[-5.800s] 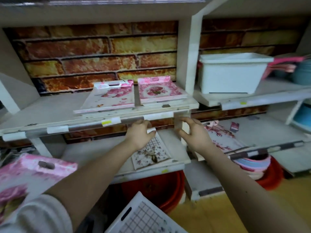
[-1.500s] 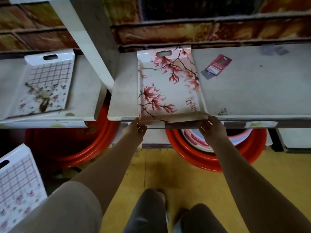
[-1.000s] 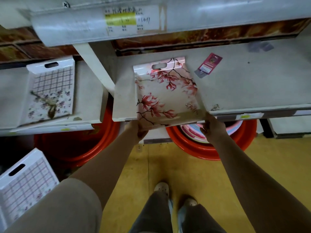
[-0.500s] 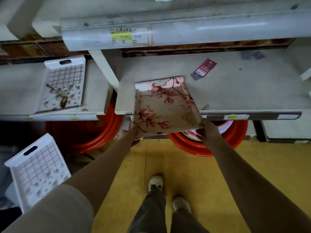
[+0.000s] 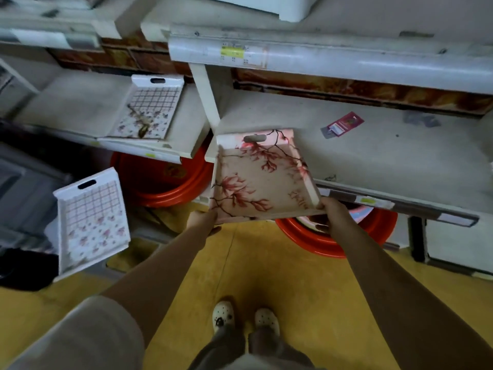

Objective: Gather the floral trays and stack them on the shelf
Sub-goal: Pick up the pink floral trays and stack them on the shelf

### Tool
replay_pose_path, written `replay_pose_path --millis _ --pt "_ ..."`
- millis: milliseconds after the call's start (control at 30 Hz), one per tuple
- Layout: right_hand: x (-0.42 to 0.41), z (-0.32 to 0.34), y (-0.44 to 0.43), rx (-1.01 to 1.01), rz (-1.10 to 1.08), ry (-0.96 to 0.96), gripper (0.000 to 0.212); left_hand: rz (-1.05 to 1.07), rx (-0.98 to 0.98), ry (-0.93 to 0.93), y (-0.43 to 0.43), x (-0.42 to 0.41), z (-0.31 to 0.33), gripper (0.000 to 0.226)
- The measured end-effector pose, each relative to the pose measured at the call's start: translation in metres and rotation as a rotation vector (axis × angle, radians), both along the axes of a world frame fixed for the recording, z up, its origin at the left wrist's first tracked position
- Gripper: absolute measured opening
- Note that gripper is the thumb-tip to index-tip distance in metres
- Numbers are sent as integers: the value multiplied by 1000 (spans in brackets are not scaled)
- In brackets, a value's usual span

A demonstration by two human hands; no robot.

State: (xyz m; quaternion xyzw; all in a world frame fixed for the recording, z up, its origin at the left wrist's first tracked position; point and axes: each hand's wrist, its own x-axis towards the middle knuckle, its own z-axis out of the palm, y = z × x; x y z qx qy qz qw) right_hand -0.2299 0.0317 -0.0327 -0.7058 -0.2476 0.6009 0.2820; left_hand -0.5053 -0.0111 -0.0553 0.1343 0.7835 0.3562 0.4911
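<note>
A tray with pink magnolia blossoms [image 5: 260, 180] hangs half off the lower right shelf [image 5: 386, 161], tilted toward me. My left hand [image 5: 204, 222] grips its near left corner and my right hand [image 5: 329, 213] grips its near right corner. A white tray with a grid and small flowers [image 5: 148, 109] lies on the lower left shelf [image 5: 66, 108]. Another grid-patterned floral tray [image 5: 92, 218] leans at the left, low near the floor.
Red plastic basins sit under the shelves, one [image 5: 160, 180] on the left and one [image 5: 341, 236] on the right holding coloured plates. A small red card [image 5: 342, 125] lies on the right shelf. The upper shelf edge [image 5: 320, 57] juts out overhead. Yellow floor and my shoes [image 5: 245, 316] are below.
I have pulled the blossom tray toward me so it overhangs the shelf edge and lifts off it. My view has drawn back and tilted.
</note>
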Motion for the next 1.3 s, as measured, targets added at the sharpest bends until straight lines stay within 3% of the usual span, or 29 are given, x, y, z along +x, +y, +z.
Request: replay_pose_path --millis 267,500,600,900,1033,1133,1300 --pt "-45 12 4 32 129 -280 25 88 51 82 -28 -32 21 15" --pt "-128 26 -10 150 290 -280 28 232 87 119 -82 -100 44 18" --pt "-168 36 -26 199 317 -316 23 253 102 148 -115 -132 52 32" --pt "-288 72 -87 328 389 -334 27 411 280 99 -202 -228 90 2" --pt "-336 87 -115 368 378 -310 20 462 350 92 -233 -270 107 24" --pt "-371 101 -138 387 386 -316 9 519 349 85 -259 -303 120 18" --pt "-420 122 -172 443 391 -296 16 547 381 119 -296 -354 137 10"
